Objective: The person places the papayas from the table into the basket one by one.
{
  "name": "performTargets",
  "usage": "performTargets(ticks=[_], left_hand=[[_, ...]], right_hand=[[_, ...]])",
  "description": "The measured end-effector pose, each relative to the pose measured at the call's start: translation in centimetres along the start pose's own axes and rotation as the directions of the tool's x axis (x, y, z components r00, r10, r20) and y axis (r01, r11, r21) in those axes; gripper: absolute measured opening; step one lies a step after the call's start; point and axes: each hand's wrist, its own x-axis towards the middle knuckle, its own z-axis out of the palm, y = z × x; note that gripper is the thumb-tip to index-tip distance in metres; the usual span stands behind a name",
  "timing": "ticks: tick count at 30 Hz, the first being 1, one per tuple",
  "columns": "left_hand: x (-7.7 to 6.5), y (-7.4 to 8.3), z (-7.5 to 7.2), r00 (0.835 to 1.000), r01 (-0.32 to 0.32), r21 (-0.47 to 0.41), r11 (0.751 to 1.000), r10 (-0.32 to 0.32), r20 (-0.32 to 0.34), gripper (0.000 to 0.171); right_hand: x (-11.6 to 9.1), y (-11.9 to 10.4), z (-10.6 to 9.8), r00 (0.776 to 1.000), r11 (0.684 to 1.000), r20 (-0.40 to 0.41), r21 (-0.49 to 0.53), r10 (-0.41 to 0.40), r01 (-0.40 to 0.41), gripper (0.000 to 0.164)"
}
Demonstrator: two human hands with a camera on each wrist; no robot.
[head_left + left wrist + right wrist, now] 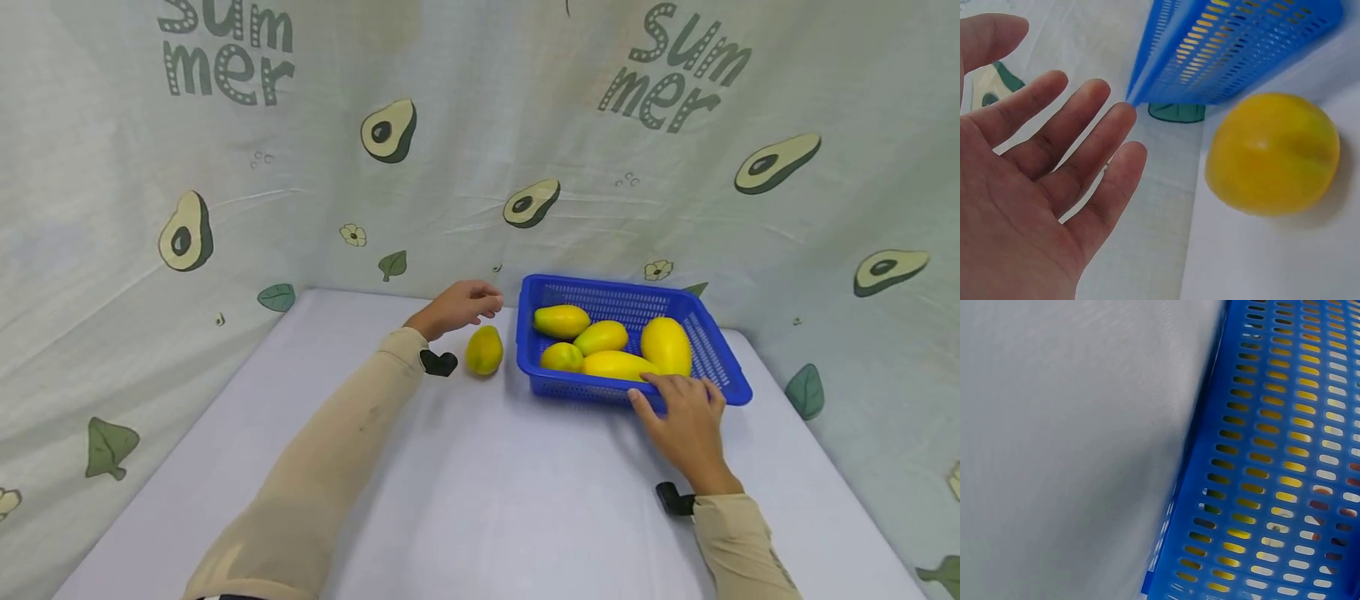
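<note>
A single yellow fruit (484, 350) with a greenish tint lies on the table, left of the blue basket (633, 389). My left hand (461, 307) hovers just behind and above that fruit, touching nothing. Its fingers are spread and slightly bent in the left wrist view, with the fruit (1272, 154) off to their right. At the basket's front rim, my right hand (684, 421) grips the edge, fingers over the inside and thumb outside. Several yellow fruits, such as the big round-ended one (666, 346), lie in the basket. Only the perforated basket wall (1260, 450) fills the right wrist view's right side.
A white table (480, 500) stretches in front of both hands. Behind it hangs a pale cloth (450, 200) printed with avocados and leaves, close to the table's back edge and basket. Dark wrist cameras (438, 362) sit on both wrists.
</note>
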Motion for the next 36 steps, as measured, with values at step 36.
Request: performTargets(ticks=[36], left_hand=[[-1.4, -5.9, 3.5, 0.957, 0.248, 0.066, 0.966, -0.234, -0.172, 0.045]], right_hand=[[-0.1, 0.3, 0.3, 1.000, 1.000, -0.020, 0.007, -0.011, 0.011, 0.041]])
